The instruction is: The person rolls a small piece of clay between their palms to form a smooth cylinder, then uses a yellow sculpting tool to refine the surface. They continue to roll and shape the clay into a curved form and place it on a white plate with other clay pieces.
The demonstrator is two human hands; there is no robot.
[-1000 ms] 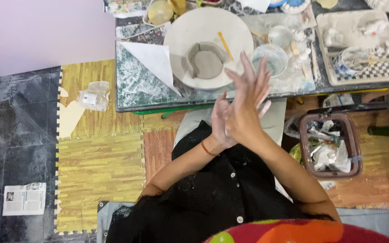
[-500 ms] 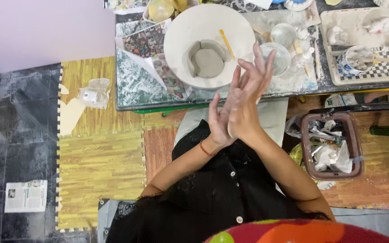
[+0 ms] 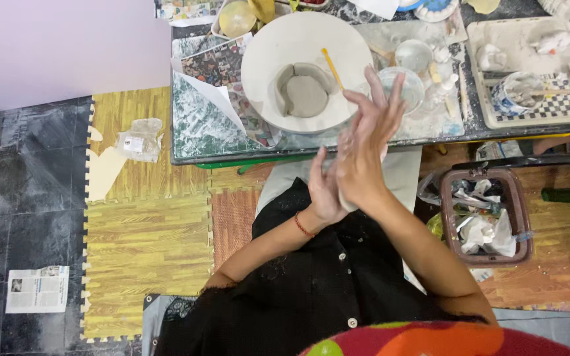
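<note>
Both hands are pressed palm to palm, fingers stretched flat: the left hand (image 3: pixel 324 191) below, the right hand (image 3: pixel 364 148) over it. A pale lump of clay (image 3: pixel 346 200) is seen squeezed between the palms, just off the table (image 3: pixel 219 132) edge, near the round white board (image 3: pixel 265 59) carrying a clay wall (image 3: pixel 303 89).

From my feed I saw a pale lilac wall (image 3: pixel 54 46) at the upper left, meeting a dark marbled floor (image 3: pixel 21 198). Yellow and orange wood-grain foam mats (image 3: pixel 146 244) covered the floor beside it, jigsaw edges interlocked. A low table (image 3: pixel 338 146) with a dark top and green edge stood beyond the mats. The light was even and soft, without hard shadows.
</note>
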